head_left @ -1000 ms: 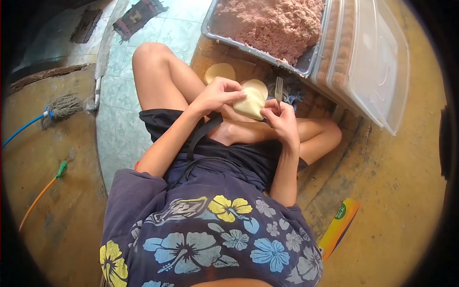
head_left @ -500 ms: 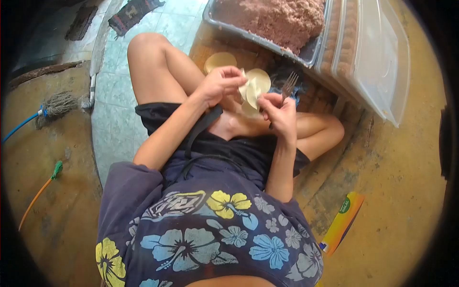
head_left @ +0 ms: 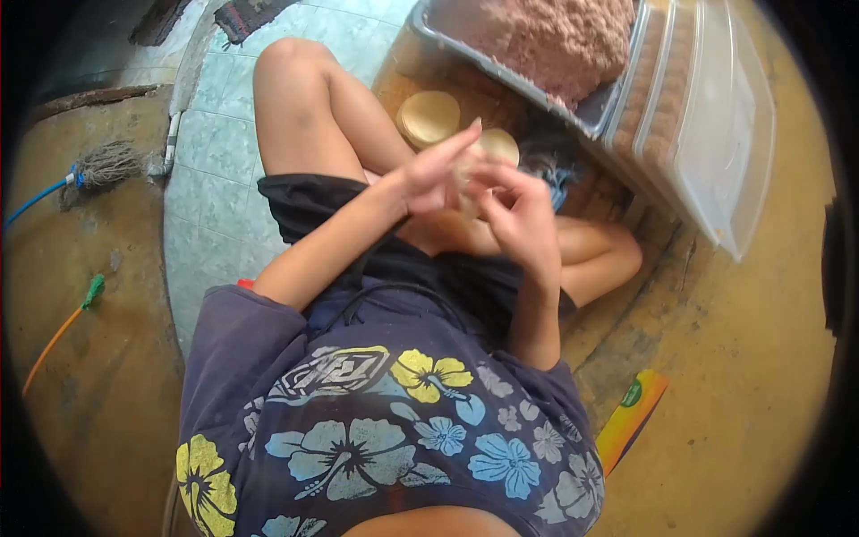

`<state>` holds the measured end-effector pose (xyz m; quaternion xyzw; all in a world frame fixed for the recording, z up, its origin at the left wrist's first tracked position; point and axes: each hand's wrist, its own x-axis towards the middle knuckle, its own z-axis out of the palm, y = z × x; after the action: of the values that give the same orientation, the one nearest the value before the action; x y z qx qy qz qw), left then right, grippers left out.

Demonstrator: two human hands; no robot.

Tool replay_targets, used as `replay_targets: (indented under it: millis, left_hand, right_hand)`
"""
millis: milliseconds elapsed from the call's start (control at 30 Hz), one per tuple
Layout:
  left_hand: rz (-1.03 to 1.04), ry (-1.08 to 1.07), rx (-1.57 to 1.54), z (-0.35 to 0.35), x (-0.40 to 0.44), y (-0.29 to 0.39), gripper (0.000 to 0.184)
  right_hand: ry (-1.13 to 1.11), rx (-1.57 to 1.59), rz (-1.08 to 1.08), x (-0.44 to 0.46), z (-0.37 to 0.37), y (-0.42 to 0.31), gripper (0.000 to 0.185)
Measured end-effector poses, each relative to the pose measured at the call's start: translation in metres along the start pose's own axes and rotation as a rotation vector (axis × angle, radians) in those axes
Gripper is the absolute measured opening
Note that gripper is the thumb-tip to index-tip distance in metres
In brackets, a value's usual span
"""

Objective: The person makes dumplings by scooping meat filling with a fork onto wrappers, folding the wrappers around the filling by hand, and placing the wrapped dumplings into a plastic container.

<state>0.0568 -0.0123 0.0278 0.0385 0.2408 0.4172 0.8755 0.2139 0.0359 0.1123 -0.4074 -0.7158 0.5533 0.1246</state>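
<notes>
My left hand [head_left: 440, 174] and my right hand [head_left: 517, 208] meet above my crossed legs. Between them is a small pale wrapper [head_left: 468, 183], folded and mostly covered by my fingers. The left palm is turned inward with its fingers around the wrapper; the right fingers bend over it from the other side. A stack of round pale wrappers [head_left: 429, 117] lies on the wooden board just beyond my left hand. Another round wrapper [head_left: 499, 146] shows behind my fingers. The fork does not show clearly.
A grey tray [head_left: 488, 64] heaped with pink minced filling [head_left: 573, 40] stands ahead. To its right are stacked clear containers [head_left: 716, 134]. A yellow-orange box [head_left: 631, 416] lies on the floor at right, a mop head [head_left: 109, 165] at left.
My hands have come together around the wrapper, which was spread between them and then folded. The fork that stuck up from my right hand no longer shows. The view has shifted slightly.
</notes>
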Motion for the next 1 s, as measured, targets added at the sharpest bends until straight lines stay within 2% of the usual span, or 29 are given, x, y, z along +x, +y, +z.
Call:
replay_targets:
  millis: [67, 100, 133, 200, 300, 400, 533, 567, 667, 700, 800, 833, 933, 967, 1000]
  left_hand:
    - [0.14, -0.219, -0.279, -0.007, 0.001, -0.008, 0.067]
    - [0.19, -0.191, -0.278, -0.002, -0.008, 0.003, 0.064]
    - [0.328, -0.212, -0.361, -0.009, -0.007, 0.003, 0.063]
    - [0.439, -0.097, -0.412, -0.007, -0.015, 0.016, 0.061]
    - [0.493, 0.027, -0.474, -0.025, -0.013, 0.019, 0.062]
    - [0.572, 0.096, -0.522, -0.035, -0.002, 0.01, 0.064]
    - [0.592, 0.017, -0.563, -0.028, -0.009, 0.02, 0.064]
    - [0.595, -0.004, -0.575, -0.03, -0.006, 0.019, 0.063]
    - [0.594, -0.046, -0.575, -0.032, -0.004, 0.02, 0.06]
    - [0.583, -0.051, -0.556, -0.027, -0.01, 0.02, 0.058]
    - [0.567, -0.034, -0.549, -0.026, -0.015, 0.024, 0.053]
    - [0.55, -0.021, -0.556, -0.026, -0.017, 0.02, 0.051]
    - [0.552, -0.026, -0.471, -0.033, -0.009, 0.016, 0.055]
    - [0.564, -0.11, -0.49, -0.043, -0.006, 0.013, 0.055]
    - [0.582, -0.09, -0.487, -0.042, -0.009, 0.014, 0.055]
  right_hand:
    - [0.001, 0.182, -0.066, 0.024, -0.02, -0.023, 0.019]
    - [0.206, -0.084, -0.05, 0.045, -0.036, -0.037, 0.018]
    - [0.415, -0.346, -0.029, 0.067, -0.045, -0.043, 0.018]
    - [0.442, -0.946, -0.413, 0.11, -0.05, -0.045, 0.014]
    - [0.477, -1.444, -0.368, 0.181, -0.059, -0.039, 0.012]
    - [0.308, -1.533, -0.269, 0.21, -0.029, -0.043, 0.013]
    - [0.334, -1.329, -0.217, 0.208, -0.037, -0.042, 0.013]
    - [0.299, -1.278, -0.079, 0.213, -0.038, -0.042, 0.014]
    - [0.289, -1.194, -0.125, 0.221, -0.025, -0.035, 0.015]
    - [0.229, -1.067, -0.015, 0.219, -0.031, -0.046, 0.015]
    - [0.405, -1.214, -0.002, 0.221, -0.032, -0.048, 0.02]
    - [0.367, -1.249, 0.039, 0.223, -0.024, -0.054, 0.02]
    - [0.477, -1.217, 0.169, 0.232, -0.041, -0.067, 0.019]
    - [0.485, -1.262, 0.182, 0.239, -0.037, -0.062, 0.019]
    - [0.393, -1.304, 0.136, 0.236, -0.028, -0.066, 0.019]
